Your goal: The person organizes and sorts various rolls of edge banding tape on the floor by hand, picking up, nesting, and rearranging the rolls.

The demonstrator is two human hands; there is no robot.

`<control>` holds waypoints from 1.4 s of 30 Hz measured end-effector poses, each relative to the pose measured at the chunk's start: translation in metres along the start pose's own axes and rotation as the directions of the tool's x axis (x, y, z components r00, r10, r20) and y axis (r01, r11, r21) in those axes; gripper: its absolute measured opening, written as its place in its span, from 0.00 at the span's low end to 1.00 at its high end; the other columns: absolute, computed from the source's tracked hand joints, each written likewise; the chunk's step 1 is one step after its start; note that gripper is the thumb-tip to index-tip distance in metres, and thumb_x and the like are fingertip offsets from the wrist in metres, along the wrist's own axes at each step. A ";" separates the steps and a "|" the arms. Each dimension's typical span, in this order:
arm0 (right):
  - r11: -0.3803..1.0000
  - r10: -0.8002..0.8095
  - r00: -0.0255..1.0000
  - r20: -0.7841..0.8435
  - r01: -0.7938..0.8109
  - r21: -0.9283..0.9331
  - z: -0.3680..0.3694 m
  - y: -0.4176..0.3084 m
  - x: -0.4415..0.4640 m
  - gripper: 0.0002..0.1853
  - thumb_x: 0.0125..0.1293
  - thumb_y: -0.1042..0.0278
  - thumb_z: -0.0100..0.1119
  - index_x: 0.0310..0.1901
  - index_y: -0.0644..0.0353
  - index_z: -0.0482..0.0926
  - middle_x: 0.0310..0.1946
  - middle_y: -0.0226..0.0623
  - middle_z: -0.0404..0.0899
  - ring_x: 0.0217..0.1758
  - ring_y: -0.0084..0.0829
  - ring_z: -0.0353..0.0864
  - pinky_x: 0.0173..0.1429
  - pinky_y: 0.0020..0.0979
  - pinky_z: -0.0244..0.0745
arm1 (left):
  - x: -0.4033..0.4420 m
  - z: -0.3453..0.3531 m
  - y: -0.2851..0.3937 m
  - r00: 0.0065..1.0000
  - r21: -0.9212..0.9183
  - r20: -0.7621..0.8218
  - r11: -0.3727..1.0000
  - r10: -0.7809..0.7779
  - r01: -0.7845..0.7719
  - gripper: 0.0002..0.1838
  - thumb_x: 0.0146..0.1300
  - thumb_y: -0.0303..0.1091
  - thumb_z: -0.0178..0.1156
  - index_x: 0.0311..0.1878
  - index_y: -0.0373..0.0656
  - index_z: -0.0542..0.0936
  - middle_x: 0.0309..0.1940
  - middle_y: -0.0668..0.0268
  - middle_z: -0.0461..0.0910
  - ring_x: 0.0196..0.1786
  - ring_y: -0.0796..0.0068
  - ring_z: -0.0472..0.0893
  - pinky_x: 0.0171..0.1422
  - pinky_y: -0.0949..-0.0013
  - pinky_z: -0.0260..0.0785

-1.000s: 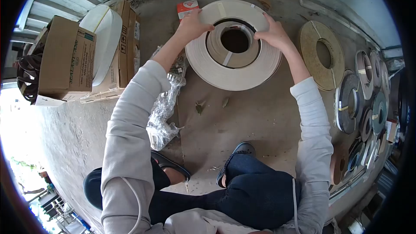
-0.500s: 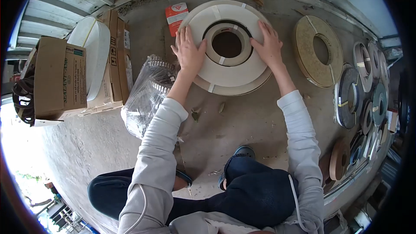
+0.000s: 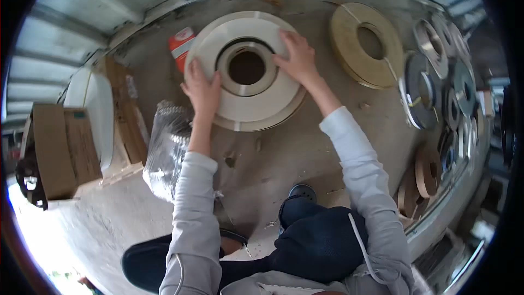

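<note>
Both hands rest on a big white coil of flat strip [image 3: 245, 28] lying on the floor. My left hand [image 3: 203, 90] lies on its left side, fingers spread. On the upper right side is my right hand [image 3: 299, 60], open, with its thumb toward the centre. Inside the coil's opening sits a smaller pale coil [image 3: 257, 88] with a dark hole. A wider pale coil [image 3: 285, 116] shows beneath the white one. At the upper left, a red and white packet [image 3: 180, 46] is partly covered by the coils.
A tan coil [image 3: 345, 43] lies to the right, with several grey and brown coils [image 3: 420, 90] beyond. On the left are a clear plastic-wrapped bundle [image 3: 164, 155], cardboard boxes [image 3: 52, 150] and a white coil [image 3: 95, 109]. A ribbed wall [image 3: 82, 11] stands behind.
The view has swung, so the coils and hands appear further left and most things lower at left. Both hands stay on the white coil, the left one slightly lower on its side.
</note>
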State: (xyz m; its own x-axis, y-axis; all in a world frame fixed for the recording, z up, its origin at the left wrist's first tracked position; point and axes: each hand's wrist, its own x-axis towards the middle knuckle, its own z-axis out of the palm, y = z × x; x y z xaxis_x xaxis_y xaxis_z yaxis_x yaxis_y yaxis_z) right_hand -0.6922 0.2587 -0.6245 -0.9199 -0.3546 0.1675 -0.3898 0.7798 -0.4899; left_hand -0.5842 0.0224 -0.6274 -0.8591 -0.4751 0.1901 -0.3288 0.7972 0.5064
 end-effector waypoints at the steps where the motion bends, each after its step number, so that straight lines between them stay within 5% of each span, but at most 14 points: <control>1: 1.000 0.017 1.000 0.011 -0.017 -0.006 -0.002 -0.002 0.000 0.39 0.50 0.52 0.60 0.66 0.48 0.60 0.64 0.41 0.60 0.68 0.41 0.55 0.64 0.51 0.55 | 0.000 0.000 0.000 1.000 -0.017 -0.003 1.000 0.018 -0.018 0.39 0.55 0.45 0.59 0.67 0.41 0.57 0.66 0.54 0.57 0.68 0.54 0.57 0.67 0.36 0.43; 10: 0.998 0.025 0.999 -0.026 -0.024 0.058 -0.007 -0.007 -0.004 0.40 0.49 0.52 0.60 0.65 0.50 0.60 0.63 0.40 0.60 0.69 0.40 0.54 0.64 0.48 0.53 | -0.002 -0.001 -0.001 0.995 0.043 -0.024 0.994 0.100 -0.099 0.39 0.58 0.46 0.58 0.67 0.38 0.56 0.67 0.50 0.56 0.68 0.52 0.59 0.67 0.47 0.52; 13: 0.998 0.010 0.999 -0.042 -0.007 0.060 -0.009 -0.006 -0.006 0.39 0.49 0.53 0.61 0.64 0.51 0.60 0.62 0.41 0.61 0.68 0.40 0.54 0.64 0.47 0.53 | -0.005 0.002 0.007 0.968 0.064 -0.224 0.993 0.111 -0.099 0.39 0.58 0.46 0.58 0.68 0.37 0.55 0.67 0.48 0.56 0.68 0.50 0.58 0.68 0.51 0.51; 17: 0.995 0.038 0.998 -0.055 -0.033 0.093 -0.014 -0.006 -0.010 0.39 0.48 0.55 0.62 0.64 0.51 0.61 0.61 0.40 0.62 0.68 0.40 0.55 0.63 0.47 0.53 | 0.003 0.000 -0.008 0.990 0.070 0.023 0.987 0.141 -0.143 0.38 0.59 0.46 0.58 0.67 0.36 0.56 0.67 0.48 0.56 0.69 0.50 0.56 0.69 0.54 0.51; 21: 0.990 0.021 0.998 -0.067 -0.011 0.139 -0.010 -0.004 -0.009 0.40 0.48 0.56 0.63 0.64 0.51 0.61 0.60 0.40 0.62 0.68 0.39 0.55 0.63 0.45 0.53 | -0.002 0.007 -0.002 0.965 0.016 -0.214 0.988 0.152 -0.152 0.36 0.60 0.47 0.57 0.66 0.37 0.59 0.65 0.47 0.58 0.68 0.50 0.57 0.69 0.55 0.52; 25: 0.985 0.005 0.995 -0.096 0.012 0.172 -0.008 -0.004 -0.008 0.40 0.46 0.55 0.66 0.63 0.51 0.62 0.60 0.41 0.63 0.68 0.40 0.55 0.61 0.48 0.53 | 0.002 0.001 -0.007 0.984 0.019 -0.032 0.984 0.175 -0.175 0.35 0.60 0.46 0.57 0.65 0.37 0.61 0.65 0.46 0.59 0.67 0.49 0.59 0.69 0.54 0.52; 34: 0.999 0.036 0.999 -0.025 -0.035 0.035 -0.004 -0.003 -0.004 0.40 0.49 0.51 0.62 0.65 0.48 0.60 0.63 0.37 0.61 0.69 0.39 0.55 0.63 0.48 0.55 | 0.004 0.007 -0.014 0.976 0.085 -0.062 0.975 0.209 -0.204 0.34 0.59 0.44 0.58 0.64 0.36 0.62 0.62 0.46 0.62 0.65 0.48 0.62 0.68 0.56 0.53; 42: 1.000 0.002 1.000 0.001 -0.002 0.028 -0.002 -0.003 0.001 0.40 0.50 0.52 0.63 0.66 0.45 0.59 0.64 0.37 0.60 0.69 0.39 0.55 0.65 0.52 0.53 | -0.001 -0.002 0.003 0.999 0.103 -0.042 0.995 0.006 -0.001 0.38 0.55 0.45 0.59 0.67 0.42 0.58 0.66 0.54 0.57 0.68 0.54 0.57 0.69 0.48 0.48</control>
State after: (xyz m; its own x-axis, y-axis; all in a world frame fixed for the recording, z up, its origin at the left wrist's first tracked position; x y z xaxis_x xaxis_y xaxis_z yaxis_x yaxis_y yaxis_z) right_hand -0.6920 0.2565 -0.6210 -0.9207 -0.3535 0.1657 -0.3865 0.7658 -0.5140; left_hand -0.5840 0.0246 -0.6247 -0.8436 -0.4860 0.2286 -0.3661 0.8318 0.4172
